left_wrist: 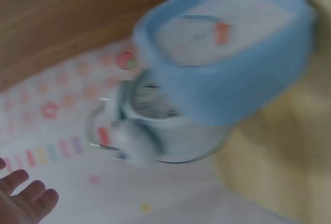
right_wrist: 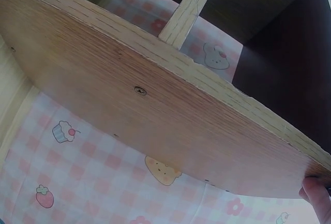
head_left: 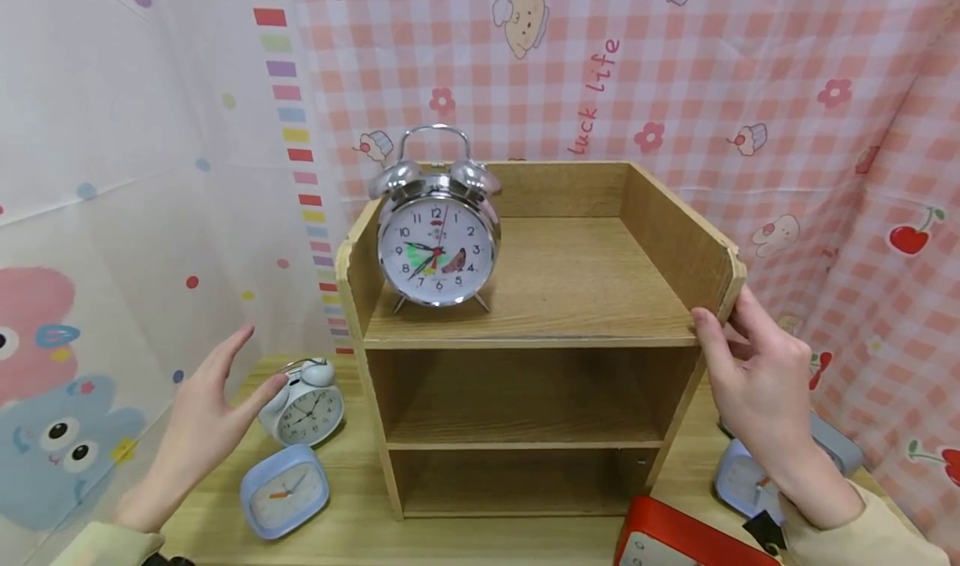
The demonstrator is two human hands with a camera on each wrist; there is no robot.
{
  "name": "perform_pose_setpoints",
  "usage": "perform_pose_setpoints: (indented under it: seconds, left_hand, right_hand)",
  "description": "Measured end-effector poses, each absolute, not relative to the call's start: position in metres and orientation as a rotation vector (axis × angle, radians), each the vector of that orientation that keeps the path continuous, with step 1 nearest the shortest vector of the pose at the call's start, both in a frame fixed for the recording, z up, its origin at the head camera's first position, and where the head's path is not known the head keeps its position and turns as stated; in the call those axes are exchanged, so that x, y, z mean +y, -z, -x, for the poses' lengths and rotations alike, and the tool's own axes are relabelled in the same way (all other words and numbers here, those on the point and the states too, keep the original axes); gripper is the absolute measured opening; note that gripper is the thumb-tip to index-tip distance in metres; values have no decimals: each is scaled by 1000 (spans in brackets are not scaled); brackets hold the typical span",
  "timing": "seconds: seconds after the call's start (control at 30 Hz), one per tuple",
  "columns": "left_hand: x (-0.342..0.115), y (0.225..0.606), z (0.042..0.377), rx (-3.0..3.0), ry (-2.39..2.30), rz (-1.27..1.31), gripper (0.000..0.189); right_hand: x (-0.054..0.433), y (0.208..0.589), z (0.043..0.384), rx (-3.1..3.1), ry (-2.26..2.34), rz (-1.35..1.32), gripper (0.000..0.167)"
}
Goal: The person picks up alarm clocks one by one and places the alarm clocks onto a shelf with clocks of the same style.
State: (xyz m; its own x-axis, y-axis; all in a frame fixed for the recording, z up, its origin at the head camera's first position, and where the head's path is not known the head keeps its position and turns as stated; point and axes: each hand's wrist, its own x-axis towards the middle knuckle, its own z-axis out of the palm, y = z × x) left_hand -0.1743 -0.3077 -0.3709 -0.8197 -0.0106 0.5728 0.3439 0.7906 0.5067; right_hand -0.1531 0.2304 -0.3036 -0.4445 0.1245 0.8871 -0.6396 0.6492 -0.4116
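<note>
A small wooden shelf (head_left: 525, 341) with a raised rim stands at the middle of the head view. My right hand (head_left: 768, 383) grips its right side panel near the top front corner, thumb on the inner side and fingers outside; in the right wrist view a fingertip (right_wrist: 316, 195) shows at the panel's edge. A silver twin-bell alarm clock (head_left: 438, 249) stands on the top board at the left. My left hand (head_left: 198, 428) is empty, fingers spread, left of the shelf. Nearest to it are a pale twin-bell clock (head_left: 311, 412) and a blue square clock (head_left: 285, 491).
At the front right a red clock (head_left: 682, 537) sits by the shelf's foot. Another blue clock (head_left: 738, 478) and a grey-blue object (head_left: 836, 445) lie behind my right forearm. Patterned cloth (head_left: 562, 66) hangs behind and at both sides.
</note>
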Motion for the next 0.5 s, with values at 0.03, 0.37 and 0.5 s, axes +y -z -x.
perform_pose_setpoints:
  seconds: [0.03,0.37,0.5]
  left_hand:
    - [-311,376,176,-2422,826,231,80]
    - [-336,405,183,-2519,804,136,82]
    - [-338,412,186,-2600,783,132,85]
  right_hand:
    - [231,304,153,-1836,-927,-411,40]
    - [230,304,153,-1820,-926,-410,38]
    - [230,303,153,-1827,-928,-409,38]
